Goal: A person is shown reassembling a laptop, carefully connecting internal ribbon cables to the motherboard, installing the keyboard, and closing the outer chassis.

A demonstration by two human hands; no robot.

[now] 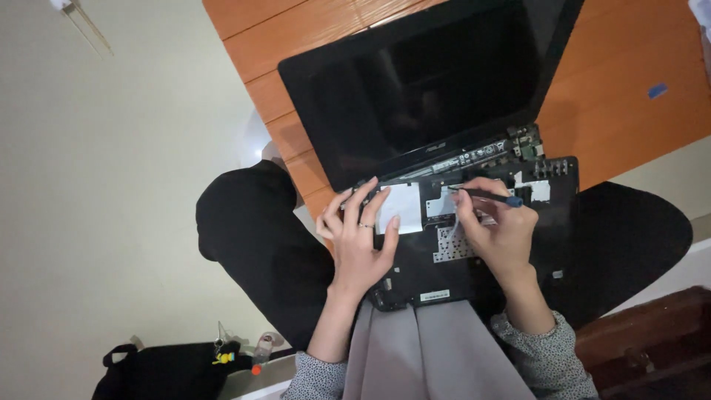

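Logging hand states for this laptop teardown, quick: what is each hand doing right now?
Left hand: open, fingers spread, resting flat on the opened laptop base.
Right hand: closed around a dark screwdriver, tip toward the base.

A dark, blank screen (pixel 426 81) is lying tilted back on the orange tabletop (pixel 615 96), a black rectangle. A small white label (pixel 435 296) is sitting on the base's near edge, and a tiny blue sticker (pixel 657 90) is lying on the tabletop, right of the screen.
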